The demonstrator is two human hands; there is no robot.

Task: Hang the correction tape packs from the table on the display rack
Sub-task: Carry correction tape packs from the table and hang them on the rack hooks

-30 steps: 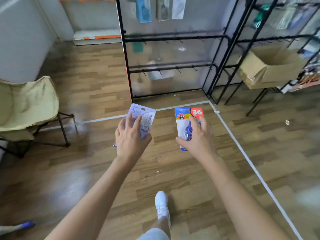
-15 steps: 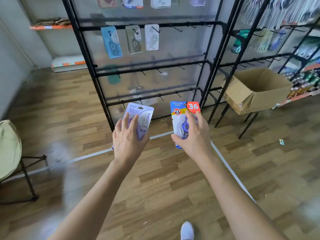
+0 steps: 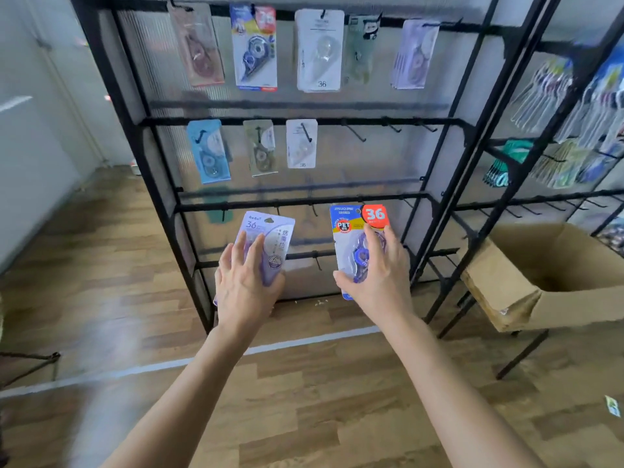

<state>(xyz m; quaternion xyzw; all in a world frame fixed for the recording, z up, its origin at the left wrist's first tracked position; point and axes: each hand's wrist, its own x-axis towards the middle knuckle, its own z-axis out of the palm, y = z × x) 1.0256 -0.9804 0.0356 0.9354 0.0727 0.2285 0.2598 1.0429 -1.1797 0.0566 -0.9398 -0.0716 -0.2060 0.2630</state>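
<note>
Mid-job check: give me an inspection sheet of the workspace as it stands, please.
Surface: table not in view; wooden floor with a white tape line.
Job's things: lilac pack and blue pack held up before the display rack; hung packs on its upper two rows; free hooks beside and below them.
Clutter: paper scrap on the floor, right; crumbs at the rack's foot.
Grippers: left hand holds the lilac pack; right hand holds the blue pack.
Cables: nothing seen.
Surroundings: open cardboard box and second rack with hanging goods, right.
</note>
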